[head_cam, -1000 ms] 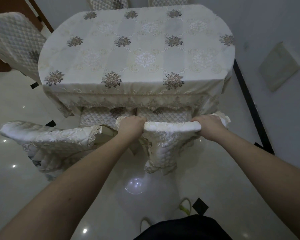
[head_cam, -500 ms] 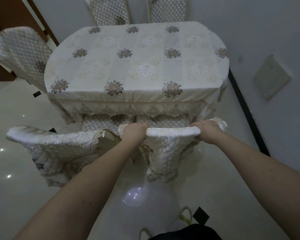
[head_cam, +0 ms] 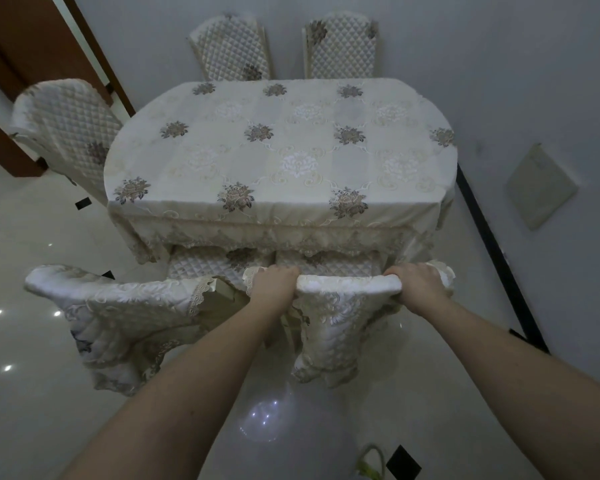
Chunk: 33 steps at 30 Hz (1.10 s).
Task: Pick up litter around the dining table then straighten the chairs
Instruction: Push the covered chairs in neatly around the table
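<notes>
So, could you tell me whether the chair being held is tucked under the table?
Partly: its seat sits under the tablecloth fringe.

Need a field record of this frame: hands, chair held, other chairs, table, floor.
left hand: grips top rail of near chair
right hand: grips same rail, other end
near chair: seat tucked under table edge, back facing camera
second chair: beside it on the left, untouched
far chairs: two at far side, one at left end
table: patterned cloth, nothing on top
floor: glossy tile, no litter seen
</notes>
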Available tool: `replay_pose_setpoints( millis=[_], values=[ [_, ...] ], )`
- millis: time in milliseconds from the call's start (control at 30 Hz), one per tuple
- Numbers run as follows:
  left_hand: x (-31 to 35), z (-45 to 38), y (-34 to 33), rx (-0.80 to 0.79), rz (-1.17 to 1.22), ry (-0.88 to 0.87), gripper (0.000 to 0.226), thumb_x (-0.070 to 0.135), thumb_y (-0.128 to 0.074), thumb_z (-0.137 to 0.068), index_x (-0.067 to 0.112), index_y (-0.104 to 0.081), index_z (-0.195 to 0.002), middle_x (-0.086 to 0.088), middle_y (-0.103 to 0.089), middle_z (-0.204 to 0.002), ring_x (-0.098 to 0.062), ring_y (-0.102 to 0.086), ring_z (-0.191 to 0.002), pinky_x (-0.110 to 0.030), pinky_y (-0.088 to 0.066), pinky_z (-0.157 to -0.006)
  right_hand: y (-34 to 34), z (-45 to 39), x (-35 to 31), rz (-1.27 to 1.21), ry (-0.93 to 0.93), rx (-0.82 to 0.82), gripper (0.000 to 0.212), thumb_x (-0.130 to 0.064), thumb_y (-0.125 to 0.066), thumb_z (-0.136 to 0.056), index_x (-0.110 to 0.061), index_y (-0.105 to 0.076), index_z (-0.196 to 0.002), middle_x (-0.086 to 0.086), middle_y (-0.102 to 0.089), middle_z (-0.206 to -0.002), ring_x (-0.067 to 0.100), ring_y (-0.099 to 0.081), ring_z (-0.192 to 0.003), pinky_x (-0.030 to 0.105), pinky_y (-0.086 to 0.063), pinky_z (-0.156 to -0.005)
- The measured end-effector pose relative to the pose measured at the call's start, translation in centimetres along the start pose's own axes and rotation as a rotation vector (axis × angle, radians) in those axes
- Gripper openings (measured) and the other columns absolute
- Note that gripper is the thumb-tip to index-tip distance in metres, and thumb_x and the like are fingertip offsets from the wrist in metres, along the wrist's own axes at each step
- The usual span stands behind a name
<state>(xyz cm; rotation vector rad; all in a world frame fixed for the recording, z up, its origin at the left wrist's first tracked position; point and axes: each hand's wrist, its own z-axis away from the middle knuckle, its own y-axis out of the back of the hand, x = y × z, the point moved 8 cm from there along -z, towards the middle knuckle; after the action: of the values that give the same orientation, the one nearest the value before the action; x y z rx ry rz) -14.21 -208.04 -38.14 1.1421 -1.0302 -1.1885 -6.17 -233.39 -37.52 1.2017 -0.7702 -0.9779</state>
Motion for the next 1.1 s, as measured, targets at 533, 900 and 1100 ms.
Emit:
replay_pose_setpoints(
  millis=[533,900,1100],
  values=[
    [-0.8,10.1,-0.9,-0.011,0.259,-0.003,0.079,0.048,-0.045,-0.094,0.026,0.001,-0.153,-0.001,0.002,-0.163,-0.022,-0.004,-0.149,-0.053,-0.015,-0.116,-0.2,10.5,-1.1,-0.541,-0.16,0.122,0.061,-0.027,-0.059,-0.088,-0.023,-0.034,-0.143,0.002,-0.031,-0.152,0.022,-0.029,-0.139,0.051,-0.035,-0.106],
    [0.1,15.2,2.8,0.147,0.099,-0.073,0.056,0.049,-0.033,-0.097,0.032,-0.021,-0.15,-0.001,-0.03,-0.155,-0.021,-0.023,-0.144,-0.053,-0.022,-0.112,2.8,20.9,-2.8,-0.328,-0.274,0.336,0.056,-0.033,-0.05,-0.093,-0.024,-0.032,-0.145,-0.001,-0.036,-0.15,0.021,-0.031,-0.137,0.045,-0.028,-0.11],
    [3.5,18.4,3.9,0.128,0.139,-0.082,0.068,0.067,-0.024,-0.088,0.036,-0.02,-0.149,0.003,-0.025,-0.157,-0.019,-0.017,-0.146,-0.06,-0.017,-0.112,2.1,24.8,-2.0,-0.223,-0.258,0.326,0.059,-0.038,-0.048,-0.094,-0.021,-0.03,-0.147,0.001,-0.035,-0.151,0.022,-0.025,-0.141,0.043,-0.022,-0.114]
  ],
)
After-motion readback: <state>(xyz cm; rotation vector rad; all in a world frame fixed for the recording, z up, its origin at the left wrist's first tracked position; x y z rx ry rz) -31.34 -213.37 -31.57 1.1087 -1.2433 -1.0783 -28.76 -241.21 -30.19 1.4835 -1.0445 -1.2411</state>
